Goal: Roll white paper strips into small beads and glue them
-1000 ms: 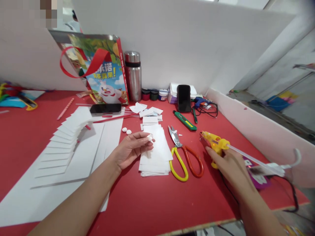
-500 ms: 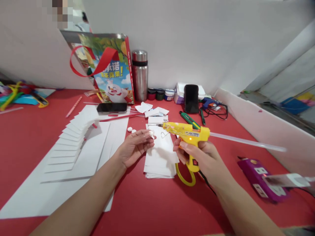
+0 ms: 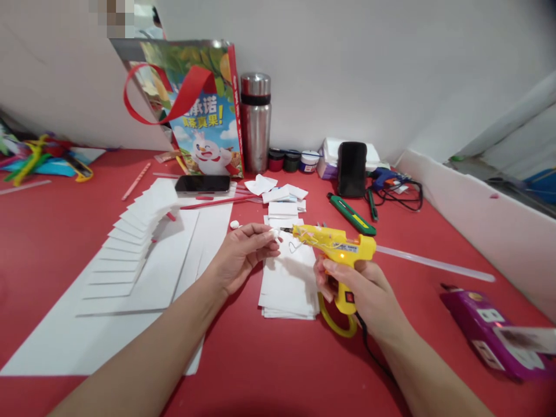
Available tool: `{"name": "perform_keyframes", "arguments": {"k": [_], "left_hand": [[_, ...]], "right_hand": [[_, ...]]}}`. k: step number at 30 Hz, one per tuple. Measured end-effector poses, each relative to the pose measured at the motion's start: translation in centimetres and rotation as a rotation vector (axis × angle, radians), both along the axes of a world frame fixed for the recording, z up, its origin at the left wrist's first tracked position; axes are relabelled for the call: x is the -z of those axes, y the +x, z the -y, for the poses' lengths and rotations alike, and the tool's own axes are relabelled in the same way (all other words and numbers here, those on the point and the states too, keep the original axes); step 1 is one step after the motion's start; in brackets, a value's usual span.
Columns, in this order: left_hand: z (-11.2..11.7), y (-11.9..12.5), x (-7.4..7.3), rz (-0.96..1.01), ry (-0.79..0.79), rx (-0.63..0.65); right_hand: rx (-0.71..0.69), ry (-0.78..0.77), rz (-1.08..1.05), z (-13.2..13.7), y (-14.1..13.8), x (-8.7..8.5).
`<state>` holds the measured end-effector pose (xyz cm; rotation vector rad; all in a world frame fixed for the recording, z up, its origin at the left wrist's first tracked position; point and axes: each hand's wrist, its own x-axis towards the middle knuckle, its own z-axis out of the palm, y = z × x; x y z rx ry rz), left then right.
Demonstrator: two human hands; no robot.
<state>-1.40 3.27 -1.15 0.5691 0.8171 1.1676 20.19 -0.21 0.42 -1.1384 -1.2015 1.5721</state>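
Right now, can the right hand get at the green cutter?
Probably not without letting go first: the right hand is wrapped around the yellow glue gun. The green cutter lies just beyond it, with nothing on top.

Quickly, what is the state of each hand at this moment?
Left hand: closed, pinching a small white piece.
Right hand: closed, holding the yellow glue gun.

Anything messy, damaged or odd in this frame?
Yes, mildly: pale strands, probably dried glue, cling to the front of the glue gun in the right hand, one looping below it. Paper scraps also lie jumbled behind the neater paper stack.
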Motion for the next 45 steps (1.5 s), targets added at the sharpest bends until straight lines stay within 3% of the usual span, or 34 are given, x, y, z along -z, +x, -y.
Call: {"name": "perform_keyframes", "arguments": {"k": [45], "left_hand": [[0.13,0.04,-0.04,0.04,-0.025,0.008]], "right_hand": [[-0.02,0.018,0.144,0.18,-0.22,-0.39]]}}
